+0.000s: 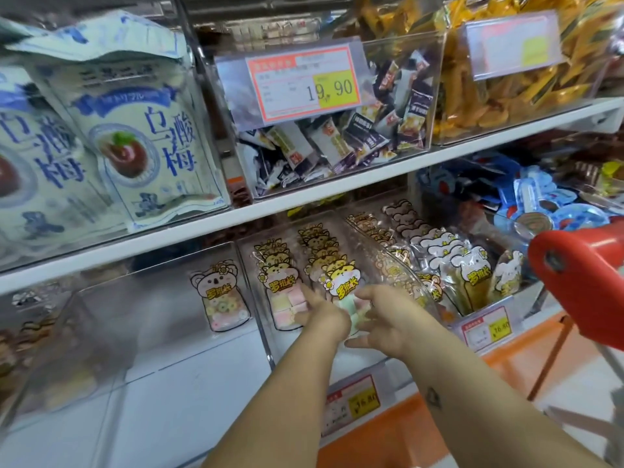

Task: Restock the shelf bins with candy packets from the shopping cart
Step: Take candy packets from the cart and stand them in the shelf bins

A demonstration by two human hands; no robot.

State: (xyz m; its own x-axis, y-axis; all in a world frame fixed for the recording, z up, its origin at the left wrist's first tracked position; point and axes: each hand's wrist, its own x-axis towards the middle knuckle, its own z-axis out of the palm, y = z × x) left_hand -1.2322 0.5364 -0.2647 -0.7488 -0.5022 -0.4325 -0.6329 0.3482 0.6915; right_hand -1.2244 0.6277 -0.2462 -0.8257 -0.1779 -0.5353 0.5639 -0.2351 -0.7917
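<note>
Left hand (326, 317): inside the bin (266, 346) on the lower shelf, at the left edge of the front packet (341, 286). One of its fingers (306, 292) lies straight between the two rows; the others are hidden, so I cannot tell if it grips.
Right hand (388, 320): fingers spread and relaxed, touching the right side of the same packet.
Front packet: upright, heading the right-hand row, between both hands.
Rows (271, 261): packets standing one behind another in the bin.
Cart handle (574, 265): red, at right, near the shelf.
Blur: hands slightly smeared.
</note>
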